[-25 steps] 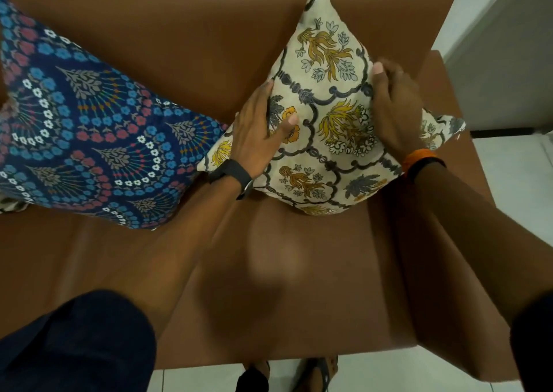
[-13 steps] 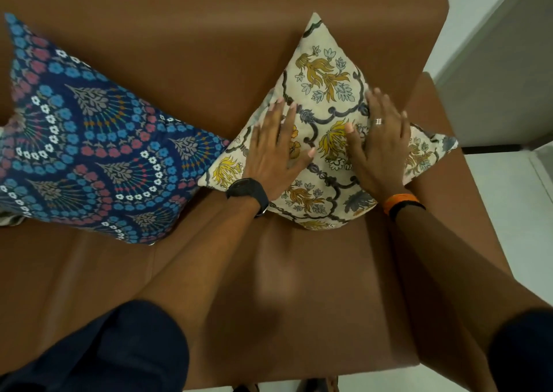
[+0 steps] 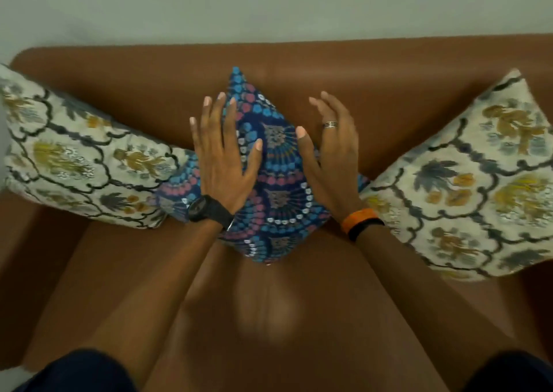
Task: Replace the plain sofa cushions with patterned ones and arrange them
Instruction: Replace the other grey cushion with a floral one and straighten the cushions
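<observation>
A blue patterned cushion (image 3: 276,188) stands on one corner in the middle of the brown sofa (image 3: 389,92), leaning on the backrest. My left hand (image 3: 223,158) lies flat on its left face, fingers spread. My right hand (image 3: 330,152) rests against its right side, fingers spread and partly lifted off. A cream floral cushion (image 3: 80,155) sits at the left end, its corner touching the blue one. Another cream floral cushion (image 3: 475,182) stands on its corner at the right end.
A pale wall (image 3: 269,5) rises behind the sofa backrest. The brown seat (image 3: 269,316) stretches in front of the cushions. Both my forearms reach over it, with dark sleeves at the bottom corners.
My view and both hands have moved left from the right cream cushion to the blue cushion in the middle. The left cream cushion has come into view.
</observation>
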